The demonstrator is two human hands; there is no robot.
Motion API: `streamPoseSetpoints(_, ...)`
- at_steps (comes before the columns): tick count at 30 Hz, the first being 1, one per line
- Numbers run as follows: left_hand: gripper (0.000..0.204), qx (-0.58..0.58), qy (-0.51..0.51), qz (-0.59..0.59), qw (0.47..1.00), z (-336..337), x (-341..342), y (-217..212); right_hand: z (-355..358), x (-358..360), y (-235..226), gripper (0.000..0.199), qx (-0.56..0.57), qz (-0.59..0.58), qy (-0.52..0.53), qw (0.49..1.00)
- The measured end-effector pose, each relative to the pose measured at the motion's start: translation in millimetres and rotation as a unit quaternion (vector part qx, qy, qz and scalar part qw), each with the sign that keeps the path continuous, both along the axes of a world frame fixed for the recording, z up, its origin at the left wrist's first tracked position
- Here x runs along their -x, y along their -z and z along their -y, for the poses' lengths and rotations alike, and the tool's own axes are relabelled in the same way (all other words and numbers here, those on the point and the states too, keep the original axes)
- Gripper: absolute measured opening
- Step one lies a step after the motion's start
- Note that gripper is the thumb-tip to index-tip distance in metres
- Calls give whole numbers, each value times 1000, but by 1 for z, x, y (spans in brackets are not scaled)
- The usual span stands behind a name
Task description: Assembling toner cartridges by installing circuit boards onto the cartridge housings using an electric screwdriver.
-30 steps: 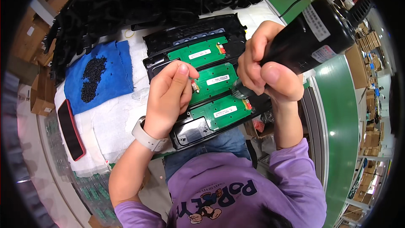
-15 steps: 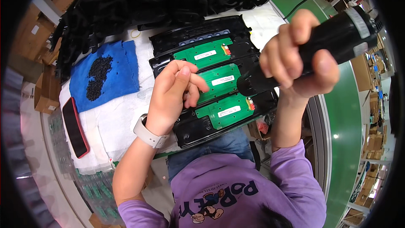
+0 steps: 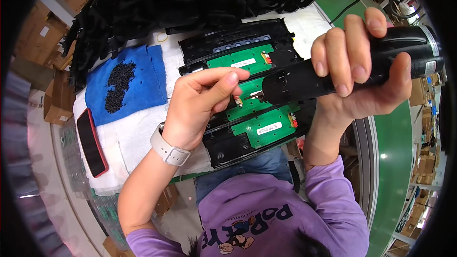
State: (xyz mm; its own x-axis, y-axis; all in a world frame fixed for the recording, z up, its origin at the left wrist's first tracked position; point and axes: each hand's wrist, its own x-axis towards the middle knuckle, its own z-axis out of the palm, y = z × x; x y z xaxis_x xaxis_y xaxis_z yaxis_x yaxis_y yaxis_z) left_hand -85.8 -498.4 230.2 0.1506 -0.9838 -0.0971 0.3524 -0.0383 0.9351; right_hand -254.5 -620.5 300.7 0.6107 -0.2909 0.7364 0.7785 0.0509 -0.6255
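Observation:
A black electric screwdriver (image 3: pixel 300 84) lies in my right hand (image 3: pixel 354 69), its body nearly level and its thin bit (image 3: pixel 257 96) pointing left. Over the middle circuit board (image 3: pixel 243 109), my left hand (image 3: pixel 193 102) pinches thumb and index finger together close to the bit. Whatever is between those fingertips is too small or hidden to make out. Green boards with white labels sit in black plastic housings (image 3: pixel 223 148) side by side; the nearest board (image 3: pixel 266 129) and the farthest board (image 3: pixel 240 62) show plainly. Part of the middle one is covered by my hands and the screwdriver.
Left of the housings, a blue cloth (image 3: pixel 154 78) carries a heap of small black screws (image 3: pixel 119 83). A red-edged phone (image 3: pixel 92 143) lies near the white cover's (image 3: pixel 128 133) left edge. Black plastic parts (image 3: pixel 200 0) are piled at the back. A cable (image 3: pixel 357 1) hangs at far right.
My left thumb and index finger have straightened into a pinch near the bit. The screwdriver has turned more level, and its bit now shows. The whole view has shifted slightly.

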Motion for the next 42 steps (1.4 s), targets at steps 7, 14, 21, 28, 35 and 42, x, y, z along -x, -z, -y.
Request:
streamPoseSetpoints(7,23,5,28,-16,999,9,-9,15,-5,-3,12,35,-90,60,65,992)
streamPoseSetpoints(14,16,-5,36,32,999,-1,-6,18,-8,-3,14,36,-73,73,56,993)
streamPoseSetpoints(21,14,6,21,-10,1000,-7,-9,19,-11,-10,17,35,-108,68,34,991)
streamPoseSetpoints(28,11,-6,70,82,994,-8,-10,13,-15,-6,16,35,-83,58,24,995)
streamPoseSetpoints(35,11,-30,90,49,994,-12,-2,12,-18,-1,16,34,-132,40,34,990)
streamPoseSetpoints(42,22,14,-29,24,999,-5,-6,22,-24,11,28,35,-39,-104,52,992)
